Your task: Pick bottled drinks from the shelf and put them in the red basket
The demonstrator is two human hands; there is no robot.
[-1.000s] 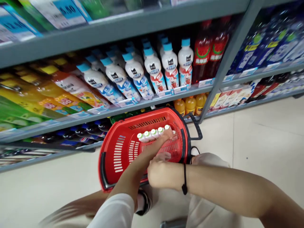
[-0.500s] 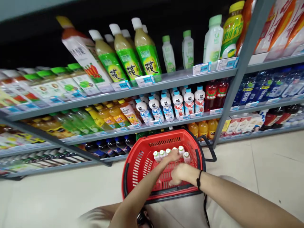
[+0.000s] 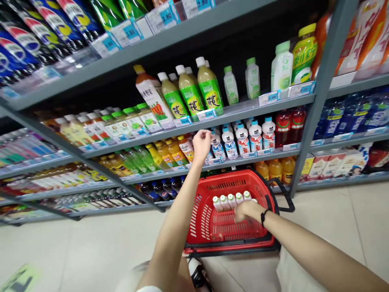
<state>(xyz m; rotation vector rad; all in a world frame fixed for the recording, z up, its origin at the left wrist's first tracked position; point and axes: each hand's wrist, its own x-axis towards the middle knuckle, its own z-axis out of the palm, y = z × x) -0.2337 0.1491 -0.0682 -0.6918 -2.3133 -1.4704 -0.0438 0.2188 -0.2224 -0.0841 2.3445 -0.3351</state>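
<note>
Five bottles, toward red basket's far edge | left hand raised, fingers curled together | right hand beside bottles, fingers unclear | step: seemingly basket loading; next grasp needs spread fingers

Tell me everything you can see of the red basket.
The basket is red and plastic-looking, edged in black and pierced with rows of slots. A black handle juts out at its right side. It sits upright, open top up, before the shelves; its underside is hidden. Inside stand small white bottles, five in a row. The right hand reaches in beside them, while the left forearm hides part of its left edge; whether either touches it is unclear.
</note>
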